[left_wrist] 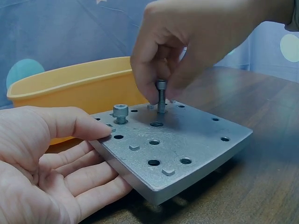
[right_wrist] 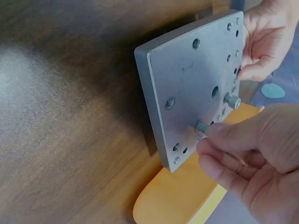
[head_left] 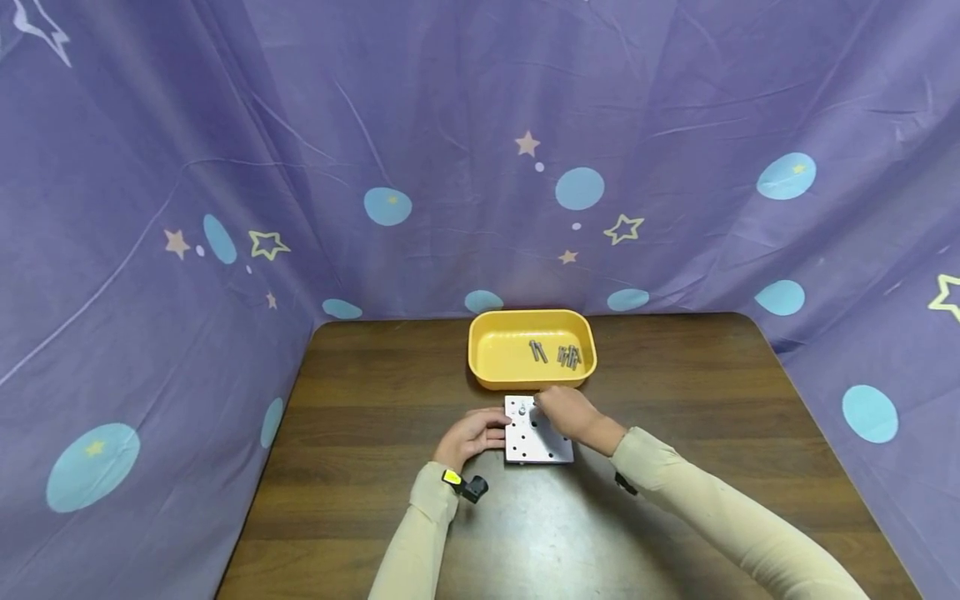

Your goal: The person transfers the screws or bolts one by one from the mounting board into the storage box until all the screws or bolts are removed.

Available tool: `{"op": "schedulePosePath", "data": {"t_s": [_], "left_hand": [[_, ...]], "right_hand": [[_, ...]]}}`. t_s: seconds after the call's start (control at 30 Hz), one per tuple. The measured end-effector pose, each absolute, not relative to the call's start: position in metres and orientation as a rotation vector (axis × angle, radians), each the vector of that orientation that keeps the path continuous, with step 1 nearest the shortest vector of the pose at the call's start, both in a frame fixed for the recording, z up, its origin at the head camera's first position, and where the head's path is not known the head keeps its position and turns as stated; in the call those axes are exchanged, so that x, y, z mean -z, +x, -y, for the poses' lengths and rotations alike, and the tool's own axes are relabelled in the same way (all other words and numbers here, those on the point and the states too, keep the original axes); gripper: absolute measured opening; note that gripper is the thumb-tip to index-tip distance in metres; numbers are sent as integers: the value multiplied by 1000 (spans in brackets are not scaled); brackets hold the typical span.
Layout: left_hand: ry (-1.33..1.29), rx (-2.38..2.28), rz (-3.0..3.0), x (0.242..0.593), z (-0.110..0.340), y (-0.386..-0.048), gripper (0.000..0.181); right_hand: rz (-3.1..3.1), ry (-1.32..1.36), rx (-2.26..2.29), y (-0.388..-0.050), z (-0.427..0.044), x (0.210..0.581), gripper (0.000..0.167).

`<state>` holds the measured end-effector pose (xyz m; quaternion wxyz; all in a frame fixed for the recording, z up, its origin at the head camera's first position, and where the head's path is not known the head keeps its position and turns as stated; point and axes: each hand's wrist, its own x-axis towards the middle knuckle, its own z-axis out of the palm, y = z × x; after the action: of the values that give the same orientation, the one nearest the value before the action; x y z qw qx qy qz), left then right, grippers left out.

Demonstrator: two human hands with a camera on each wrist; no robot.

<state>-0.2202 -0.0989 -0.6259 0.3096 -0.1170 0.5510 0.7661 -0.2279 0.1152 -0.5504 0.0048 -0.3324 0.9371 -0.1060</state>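
A square metal plate (head_left: pixel 534 447) with several holes is raised at its near corner in the left wrist view. My left hand (head_left: pixel 471 435) grips its left edge, thumb on the top face and fingers below. Between thumb and fingertips, my right hand (head_left: pixel 573 412) pinches the head of a socket-head bolt (left_wrist: pixel 161 99). This bolt stands upright with its threaded end at the plate's far part; how deep it sits I cannot tell. A second bolt (left_wrist: pixel 120 112) stands in a hole closer to the left thumb, its head above the surface.
Just behind the plate stands a yellow tray (head_left: pixel 532 384) on the wooden table (head_left: pixel 375 400). Several loose bolts (head_left: pixel 570 357) lie in its right part, with two more bolts (head_left: pixel 537 351) near its middle. A purple patterned curtain (head_left: pixel 450 108) surrounds the table's back and sides.
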Motion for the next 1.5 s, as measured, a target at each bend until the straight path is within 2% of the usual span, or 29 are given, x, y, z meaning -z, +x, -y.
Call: {"op": "schedulePosePath", "data": {"t_s": [0.17,0.3,0.5,0.6,0.77,1.0,1.13,1.27,1.5], "left_hand": [[-298,-2026,-1453,625,99,-219,28],[-289,-2020,-1454,626,99,-219,29],[-273,-2020,-1460,626,99,-219,22],[-262,-2027,-1463,625,99,-217,16],[-283,-2024,-1477,625,99,-218,18],[-308,-2023,-1480,625,99,-218,24],[-321,-2023,-1480,624,98,-219,28],[-308,-2020,-1490,625,98,-219,29],[-295,-2020,-1480,625,98,-221,28]], "right_hand": [[-2953,-946,383,-229,-117,546,19],[-2973,-867,386,-229,-118,546,25],[-2884,-1019,404,-229,-120,548,15],[-2865,-950,456,-230,-118,549,12],[-2891,-812,481,-230,-117,549,29],[-2887,-1083,442,-230,-119,553,23],[-2929,-1006,488,-230,-120,554,15],[-2969,-877,501,-229,-120,552,22],[-2912,-1050,451,-231,-120,551,18]]}}
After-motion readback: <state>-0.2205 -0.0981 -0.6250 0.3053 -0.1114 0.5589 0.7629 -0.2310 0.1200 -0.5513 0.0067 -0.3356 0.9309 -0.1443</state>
